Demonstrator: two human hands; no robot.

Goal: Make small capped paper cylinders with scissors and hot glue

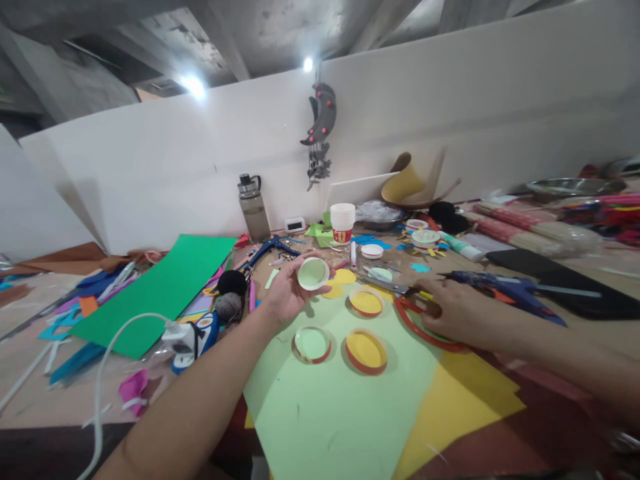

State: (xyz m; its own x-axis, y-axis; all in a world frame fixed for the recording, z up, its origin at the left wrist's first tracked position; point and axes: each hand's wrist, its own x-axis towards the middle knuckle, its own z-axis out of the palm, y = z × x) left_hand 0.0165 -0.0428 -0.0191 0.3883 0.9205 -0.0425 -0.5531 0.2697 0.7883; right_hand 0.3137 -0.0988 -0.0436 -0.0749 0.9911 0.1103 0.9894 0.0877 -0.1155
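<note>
Green-lined dish [314,274] in left fingers [293,272]

White partition [200,153] behind worktable [30,403]; grey concrete ceiling [280,33], beams [385,25]; two bright lights [193,85].

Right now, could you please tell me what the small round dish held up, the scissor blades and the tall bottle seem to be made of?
Small round dish: probably paper or thin card, matte, with a pale-green base and thin white rim.
Scissor blades: likely steel, by their grey sheen.
Tall bottle: smoky, translucent-looking body, perhaps plastic, though glass is possible.
</note>
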